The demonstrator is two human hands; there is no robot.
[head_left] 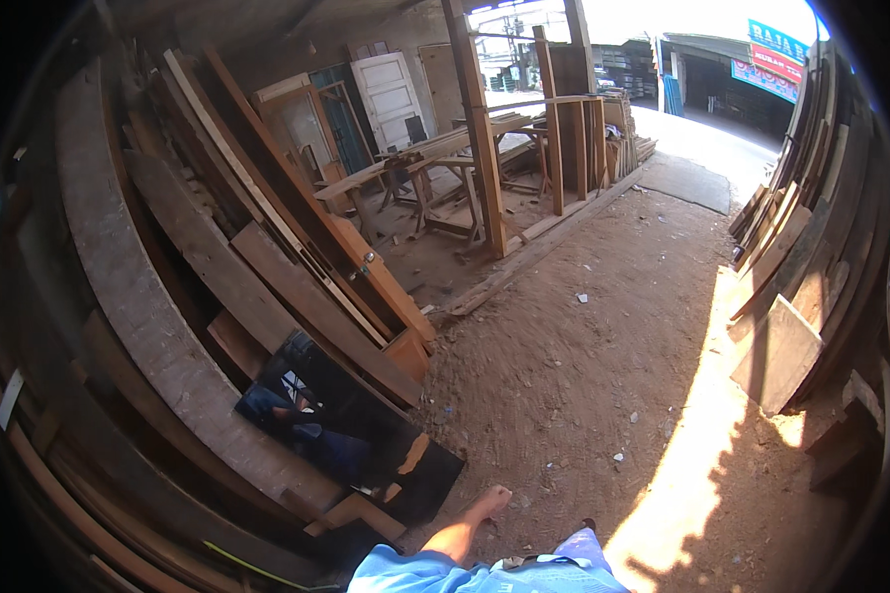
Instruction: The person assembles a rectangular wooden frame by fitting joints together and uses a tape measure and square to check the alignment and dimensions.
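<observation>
Blue and red signboards (775,63), bearing large lettering, hang at the upper right beyond the yard. A glossy black panel (371,430), its lower edge marked by a ragged tan patch, leans at the left against long boards (168,336); its long axis slants from upper left to lower right, toward the person. The left hand (495,501) is near its lower corner, apart from it, fingers apparently loosely curled; whether they grip anything cannot be told. The right hand lies out of view, its state unknown. Behind stand a wooden door (351,242) with metal handle, upright posts (477,138) and timber-laden trestles (443,188). Leaning offcuts (779,351) flank the sandy ground (574,366) at right.
</observation>
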